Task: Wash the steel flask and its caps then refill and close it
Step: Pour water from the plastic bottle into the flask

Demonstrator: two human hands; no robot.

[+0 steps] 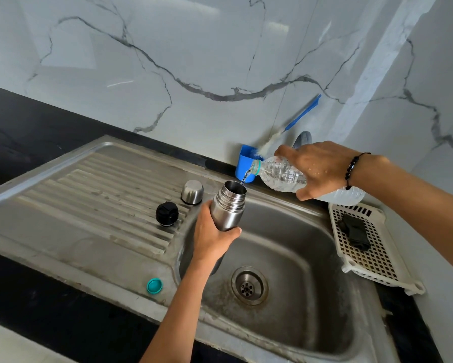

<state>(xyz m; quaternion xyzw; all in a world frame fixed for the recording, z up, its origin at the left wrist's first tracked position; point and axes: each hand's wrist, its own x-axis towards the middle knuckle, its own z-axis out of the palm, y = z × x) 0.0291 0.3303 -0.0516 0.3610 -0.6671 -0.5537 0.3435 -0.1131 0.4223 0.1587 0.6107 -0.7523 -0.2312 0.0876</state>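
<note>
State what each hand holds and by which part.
Left hand grips the open steel flask round its lower body. Right hand grips the clear plastic water bottle round its middle, tilted over the flask's mouth.

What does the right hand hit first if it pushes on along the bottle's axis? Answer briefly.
Probably the steel flask: the right hand aims its plastic bottle down-left at the flask's open mouth, with the blue cup just behind; depth unclear.

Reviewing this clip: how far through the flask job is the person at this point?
Refilling is in hand. The left hand grips the open steel flask over the sink, and the right hand tips a plastic bottle, water streaming into the flask's mouth. Washing can't be confirmed from this view. Still left: fitting the black stopper and the steel cap, both standing on the drainboard.
</note>
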